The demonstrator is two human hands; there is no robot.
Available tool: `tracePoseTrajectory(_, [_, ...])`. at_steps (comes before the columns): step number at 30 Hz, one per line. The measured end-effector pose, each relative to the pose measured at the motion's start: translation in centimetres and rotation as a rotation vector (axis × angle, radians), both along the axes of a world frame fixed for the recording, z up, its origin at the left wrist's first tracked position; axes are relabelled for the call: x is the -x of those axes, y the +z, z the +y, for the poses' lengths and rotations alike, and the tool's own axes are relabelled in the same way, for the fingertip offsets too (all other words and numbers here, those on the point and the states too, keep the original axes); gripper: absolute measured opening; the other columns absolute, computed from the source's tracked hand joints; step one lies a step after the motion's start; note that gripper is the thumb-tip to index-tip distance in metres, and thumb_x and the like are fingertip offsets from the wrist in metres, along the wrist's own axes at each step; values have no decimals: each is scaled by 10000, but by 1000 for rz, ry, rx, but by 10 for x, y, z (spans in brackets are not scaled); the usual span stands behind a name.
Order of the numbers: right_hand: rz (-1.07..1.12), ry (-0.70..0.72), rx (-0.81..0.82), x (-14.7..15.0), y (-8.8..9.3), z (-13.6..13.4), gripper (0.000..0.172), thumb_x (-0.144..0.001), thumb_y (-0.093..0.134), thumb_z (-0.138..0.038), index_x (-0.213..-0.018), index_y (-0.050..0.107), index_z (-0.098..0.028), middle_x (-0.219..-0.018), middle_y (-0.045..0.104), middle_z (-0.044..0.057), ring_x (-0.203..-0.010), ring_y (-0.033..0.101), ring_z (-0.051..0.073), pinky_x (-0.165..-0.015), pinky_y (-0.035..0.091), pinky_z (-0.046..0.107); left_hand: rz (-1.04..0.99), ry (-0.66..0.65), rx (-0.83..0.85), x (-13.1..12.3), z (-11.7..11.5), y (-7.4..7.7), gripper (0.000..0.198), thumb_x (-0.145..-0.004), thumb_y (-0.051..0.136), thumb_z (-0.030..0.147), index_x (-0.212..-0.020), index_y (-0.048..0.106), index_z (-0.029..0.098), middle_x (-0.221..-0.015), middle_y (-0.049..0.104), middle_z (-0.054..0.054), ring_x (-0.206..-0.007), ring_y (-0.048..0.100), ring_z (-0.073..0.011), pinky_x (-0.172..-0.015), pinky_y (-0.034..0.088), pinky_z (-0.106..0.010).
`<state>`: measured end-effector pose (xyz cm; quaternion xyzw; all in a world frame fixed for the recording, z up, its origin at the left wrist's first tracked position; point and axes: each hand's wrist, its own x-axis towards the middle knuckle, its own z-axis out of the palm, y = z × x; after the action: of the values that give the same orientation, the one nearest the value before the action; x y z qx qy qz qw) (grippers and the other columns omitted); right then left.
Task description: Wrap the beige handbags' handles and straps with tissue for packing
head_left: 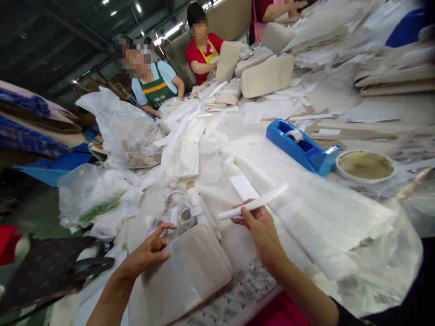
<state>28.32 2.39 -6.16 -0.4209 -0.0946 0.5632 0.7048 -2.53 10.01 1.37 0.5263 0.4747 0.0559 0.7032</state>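
My right hand pinches a long white rolled strip that points up and to the right above the table. My left hand rests on the left edge of a cream padded cushion piece, thumb against it and fingers curled and spread, nothing gripped. A clear plastic film covers part of the cushion. Just beyond it lie white straps and a small roll with a brown end.
A blue tape dispenser and a white bowl of tan paste stand to the right. White sheets and plastic bags cover the table. Cream cushions are stacked at the back. Two people sit far left, with another person's arms at the top.
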Motion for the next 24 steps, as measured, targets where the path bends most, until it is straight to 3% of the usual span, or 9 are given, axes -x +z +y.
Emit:
tracePoseTrajectory(9, [-32,92,28,16,-6,9,295,-760,675,-377,-948,534,-199,-888,607,11,-843,621,169,-642,603,289,36,41,-31,-6,-4,3,649,-771,728,311,-1261,303,292,-873,672,1,-759,671,-194,-667,495,-285])
tracePoseTrajectory(14, [-70,165,72,24,-9,10,270,-729,657,-354,-915,539,-200,-844,612,21,-764,623,180,-542,579,272,11,56,-39,-11,-5,5,629,-761,740,295,-1232,323,285,-811,656,28,-697,644,-149,-639,476,-240])
tracePoseTrajectory(20, [-144,270,79,41,-5,7,275,-691,666,-373,-866,599,-172,-792,664,48,-736,649,222,-648,563,337,-52,43,-53,0,-5,-4,653,-733,756,346,-1223,329,276,-840,630,13,-723,621,-152,-658,422,-242])
tracePoseTrajectory(24, [-365,406,63,52,-22,11,280,-636,700,-425,-775,681,-182,-706,694,56,-730,666,267,-699,533,368,-103,4,-101,6,-8,-17,700,-651,797,419,-1178,361,271,-815,600,16,-646,543,-108,-584,328,-199])
